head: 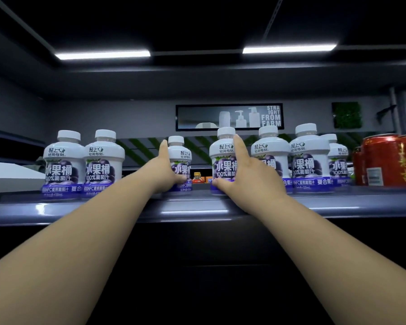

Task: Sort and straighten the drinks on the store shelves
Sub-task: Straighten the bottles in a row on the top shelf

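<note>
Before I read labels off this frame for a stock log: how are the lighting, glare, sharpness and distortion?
Head view: ceiling light strips blow out white and glint along the shelf edge; the wide angle bows the shelf and stretches the forearms; big print on the grape-juice bottles reads clearly, small base print and the red cans look soft.

Seven grape juice bottles (63, 165), three red cans (380, 160), one orange bottle (197, 178)
</note>
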The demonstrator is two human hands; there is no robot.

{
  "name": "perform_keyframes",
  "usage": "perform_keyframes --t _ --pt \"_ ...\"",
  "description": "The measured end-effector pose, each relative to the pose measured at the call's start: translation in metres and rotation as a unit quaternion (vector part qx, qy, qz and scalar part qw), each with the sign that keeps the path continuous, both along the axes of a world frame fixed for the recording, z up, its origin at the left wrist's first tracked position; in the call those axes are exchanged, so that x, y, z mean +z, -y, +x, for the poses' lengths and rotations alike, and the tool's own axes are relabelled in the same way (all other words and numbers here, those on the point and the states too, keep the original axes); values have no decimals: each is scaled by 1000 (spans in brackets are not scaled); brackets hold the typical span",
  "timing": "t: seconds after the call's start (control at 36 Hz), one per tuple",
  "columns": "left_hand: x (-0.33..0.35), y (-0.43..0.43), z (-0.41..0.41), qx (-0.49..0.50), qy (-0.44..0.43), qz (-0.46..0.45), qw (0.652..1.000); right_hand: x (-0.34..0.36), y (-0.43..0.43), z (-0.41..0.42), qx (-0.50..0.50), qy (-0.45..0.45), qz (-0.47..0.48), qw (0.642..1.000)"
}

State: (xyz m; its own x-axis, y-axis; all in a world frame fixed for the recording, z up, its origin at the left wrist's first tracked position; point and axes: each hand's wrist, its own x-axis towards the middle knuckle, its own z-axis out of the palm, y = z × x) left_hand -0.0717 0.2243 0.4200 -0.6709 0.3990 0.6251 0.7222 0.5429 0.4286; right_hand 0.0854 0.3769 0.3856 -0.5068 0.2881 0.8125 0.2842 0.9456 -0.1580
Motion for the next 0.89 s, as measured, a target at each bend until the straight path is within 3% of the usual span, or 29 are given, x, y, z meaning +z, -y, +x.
perform_keyframes --t 0.25,0.5,0.67,0.89 --pt "-1 13 6 -92 33 71 993 2 -3 4 48 -3 -18 999" --pt "-11 47 19 -120 -17 81 989 7 11 -8 156 9 -57 986" --pt "-14 72 6 -84 4 119 989 8 13 -12 190 40 -77 978" --pt "-29 40 28 4 -98 90 991 3 17 -18 214 10 -101 972"
